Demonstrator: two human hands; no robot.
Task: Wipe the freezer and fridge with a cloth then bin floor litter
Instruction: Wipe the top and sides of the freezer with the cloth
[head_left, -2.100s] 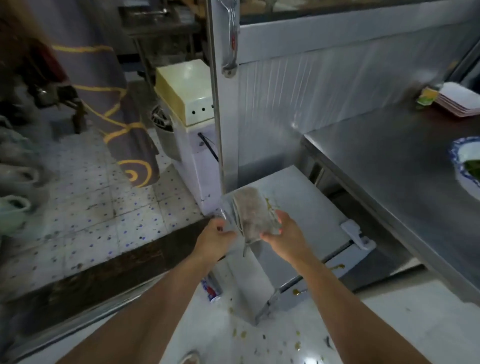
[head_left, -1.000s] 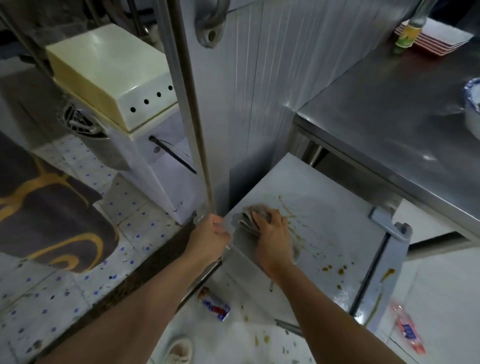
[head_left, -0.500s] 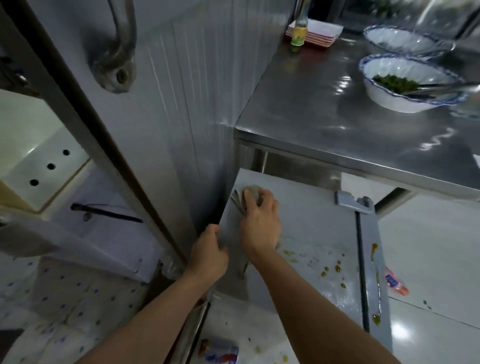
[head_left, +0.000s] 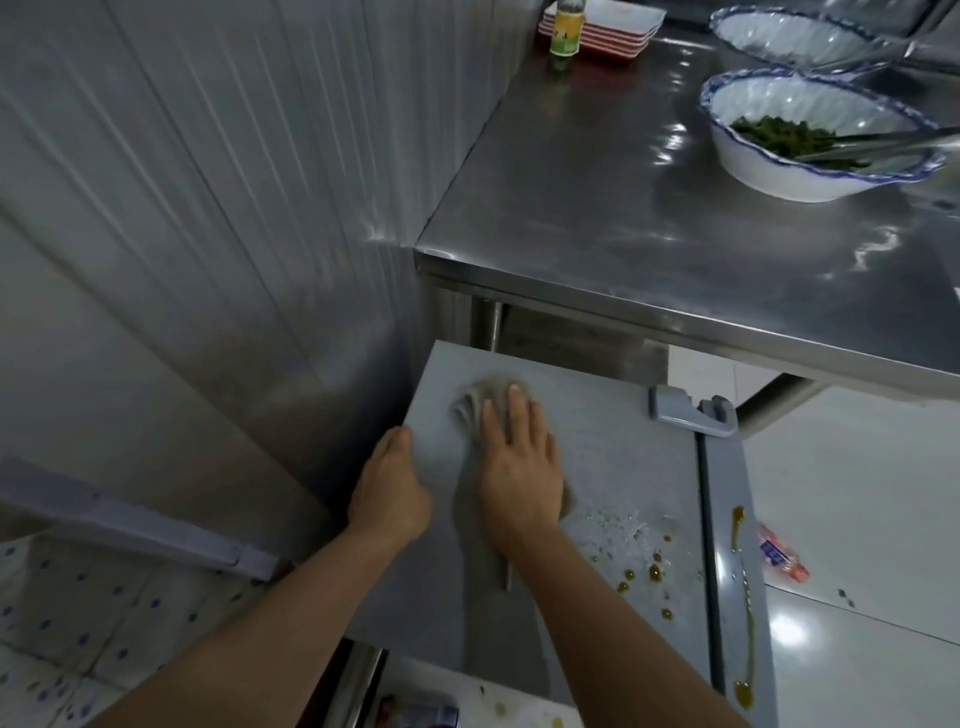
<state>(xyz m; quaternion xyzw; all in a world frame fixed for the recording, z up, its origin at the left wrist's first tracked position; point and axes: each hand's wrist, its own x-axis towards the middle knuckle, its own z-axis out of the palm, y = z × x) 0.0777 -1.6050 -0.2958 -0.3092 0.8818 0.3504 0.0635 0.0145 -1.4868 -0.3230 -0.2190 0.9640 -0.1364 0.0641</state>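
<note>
Site: working kitchen, likely commercial.

You are looking down at a stainless steel worktable (head_left: 649, 208) on the right, carrying a blue-rimmed bowl (head_left: 800, 176) of chopped greens with metal tongs (head_left: 883, 145) in it, a second bowl (head_left: 779, 31) behind, stacked red-and-white trays (head_left: 608, 26) and a small bottle (head_left: 566, 26) at the far edge. Ribbed metal panelling (head_left: 208, 182) fills the left. A low grey fridge (head_left: 597, 467) sits near, splashed with brownish sauce drops (head_left: 649, 571). Pale glossy tile floor (head_left: 857, 519) on the right; a wrapper (head_left: 782, 558) lies there.
</note>
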